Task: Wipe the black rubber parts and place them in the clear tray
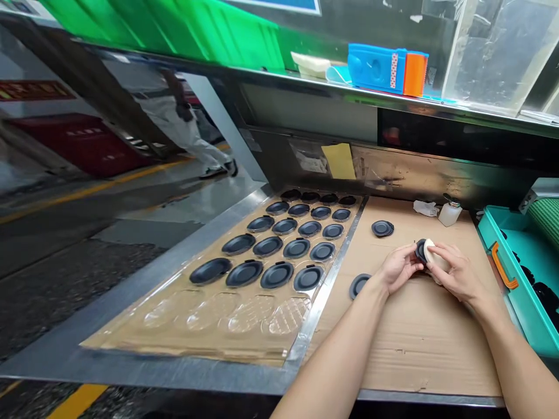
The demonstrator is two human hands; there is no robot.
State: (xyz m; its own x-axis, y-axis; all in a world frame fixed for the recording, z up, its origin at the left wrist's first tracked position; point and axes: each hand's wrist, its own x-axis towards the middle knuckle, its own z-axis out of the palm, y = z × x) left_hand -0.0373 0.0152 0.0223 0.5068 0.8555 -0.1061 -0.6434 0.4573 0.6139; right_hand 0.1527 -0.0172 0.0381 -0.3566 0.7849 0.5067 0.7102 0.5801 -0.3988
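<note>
Between the fingers of my left hand (399,269) is a small round black plastic part (420,250). My right hand (456,270) pinches a cream-white cloth or pad (437,258) against that part's right side. Behind my hands, a small stack of black discs (382,228) lies on the cardboard. Another black disc (359,285) rests beside my left forearm, partly covered by it. Further left, a clear blister tray (262,311) holds rows of similar black parts; its nearest row of pockets has none.
A turquoise bin (502,244) with an orange handle and black parts stands at the right. A pump bottle (450,212) and crumpled white tissue (425,208) are at the back. Overhead, a shelf carries a blue-and-orange box (386,70) and a green bin (174,32). A person (187,128) walks beyond, left.
</note>
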